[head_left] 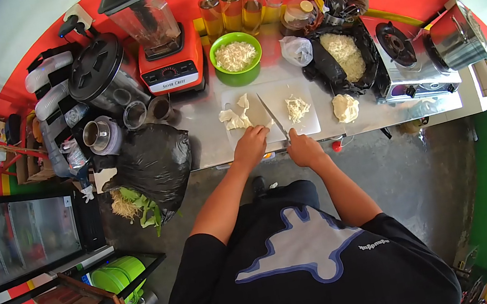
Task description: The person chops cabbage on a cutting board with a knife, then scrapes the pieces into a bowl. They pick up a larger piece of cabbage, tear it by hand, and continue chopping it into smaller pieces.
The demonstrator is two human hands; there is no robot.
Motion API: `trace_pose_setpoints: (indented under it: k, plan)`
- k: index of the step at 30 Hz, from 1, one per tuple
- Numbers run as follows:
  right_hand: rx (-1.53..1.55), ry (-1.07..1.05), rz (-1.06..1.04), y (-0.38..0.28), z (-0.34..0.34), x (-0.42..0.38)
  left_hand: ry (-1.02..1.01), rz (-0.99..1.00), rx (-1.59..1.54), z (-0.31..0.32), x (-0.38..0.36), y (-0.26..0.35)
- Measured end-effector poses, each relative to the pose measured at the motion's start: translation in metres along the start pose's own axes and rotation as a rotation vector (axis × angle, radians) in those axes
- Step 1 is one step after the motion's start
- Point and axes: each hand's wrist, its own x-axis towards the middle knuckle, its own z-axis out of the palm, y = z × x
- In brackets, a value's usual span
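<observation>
A white cutting board [304,88] lies on the metal counter. My right hand [305,147] is wrapped round the handle of a knife [270,113], whose blade points up and left across the board. My left hand [250,144] rests at the board's near edge, fingers bent together by the pale leafy pieces [237,116]; whatever they hold is too small to make out. Right of the blade sits a small pile of pale shreds [297,108]. A pale, cabbage-like chunk [346,108] lies on the counter to the board's right.
Behind the board stands a green bowl [240,76] of shreds, near a red blender [173,66] and oil bottles [233,12]. Right are a black bag [327,65] of shreds and a stove [421,72]. A black bag [157,160] hangs over the counter's left end.
</observation>
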Motion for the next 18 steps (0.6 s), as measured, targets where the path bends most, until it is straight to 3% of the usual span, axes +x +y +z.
trace_pose_setpoints:
  k: [4,6,18]
  plan:
    - [-0.053,0.001,0.043,-0.001,0.011,-0.003,0.013,-0.003,-0.019,0.007,0.003,0.000]
    - [-0.056,0.000,0.051,-0.003,0.019,-0.001,-0.067,-0.096,0.024,0.008,0.007,0.001]
    - [-0.183,-0.019,0.049,-0.019,0.017,-0.006,-0.150,-0.096,0.102,0.003,0.013,0.007]
